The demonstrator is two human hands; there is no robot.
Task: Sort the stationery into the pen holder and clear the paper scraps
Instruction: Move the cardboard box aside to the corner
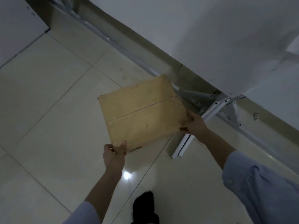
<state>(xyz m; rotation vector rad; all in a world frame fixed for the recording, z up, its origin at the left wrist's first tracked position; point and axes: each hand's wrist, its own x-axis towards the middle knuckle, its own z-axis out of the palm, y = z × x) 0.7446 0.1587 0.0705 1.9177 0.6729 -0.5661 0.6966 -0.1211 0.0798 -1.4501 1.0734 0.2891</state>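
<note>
"One cardboard box (142, 113), two hands on it, head view only. Agree?"

"Agree. Left hand (114, 155) pinches the near-left corner, thumb on the top face, fingers underneath. Right hand (194, 123) is curled round the near-right corner. Both clamp cardboard, nothing else."

"Where's the box?"

"In the air over the tiled floor (48, 97), just beside the edge of the white table (210, 38) and near its metal leg frame (212, 107). It rests on nothing. Flaps closed, one seam."

"Axis?"

"Long axis follows the seam, near-left to far-right. The box lies ahead of both hands, away from the body. Right hand is nearer the table, so I'd guess a lift onto it swings that way."

"Stationery, pen holder, paper scraps?"

"Zero in view. Can't tell what's inside the box."

"Rest?"

"One dark shoe (144, 206), two light-blue sleeves (258, 183). My read: box being fetched, sorting not yet begun."
</note>
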